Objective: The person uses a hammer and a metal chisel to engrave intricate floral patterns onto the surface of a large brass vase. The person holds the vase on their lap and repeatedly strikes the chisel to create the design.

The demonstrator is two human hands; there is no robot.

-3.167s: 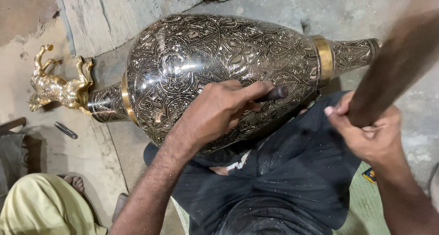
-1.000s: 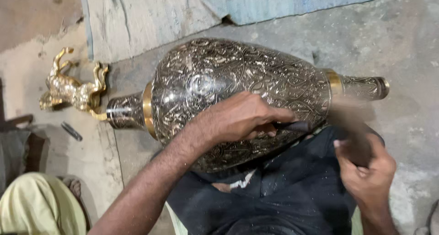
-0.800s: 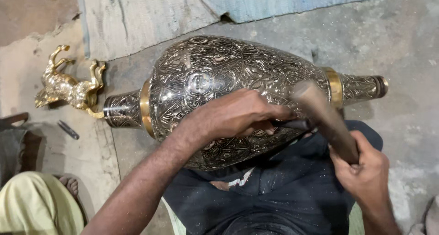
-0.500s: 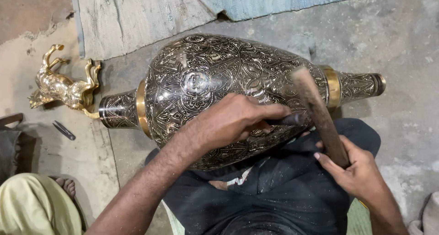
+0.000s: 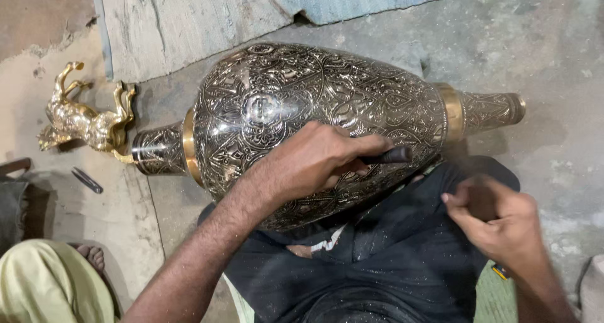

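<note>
Large engraved silver-and-brass metal vase (image 5: 327,109) lies sideways across lap on floor. Left hand (image 5: 314,162) fingers closed around dark chisel (image 5: 387,155), tip on vase. Right hand (image 5: 503,219) blurred, grip unclear. Step: engraving; next strike needs steady chisel.

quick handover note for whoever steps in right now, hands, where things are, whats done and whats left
Left hand: pressed on the vase, gripping a dark chisel against its side.
Right hand: blurred, low over the lap; what it holds cannot be told.
Vase lies on its side across the lap, neck to the right. Gold horse figure on the floor at its base end.
Done: engraving covers the visible side. What is left cannot be told.
</note>
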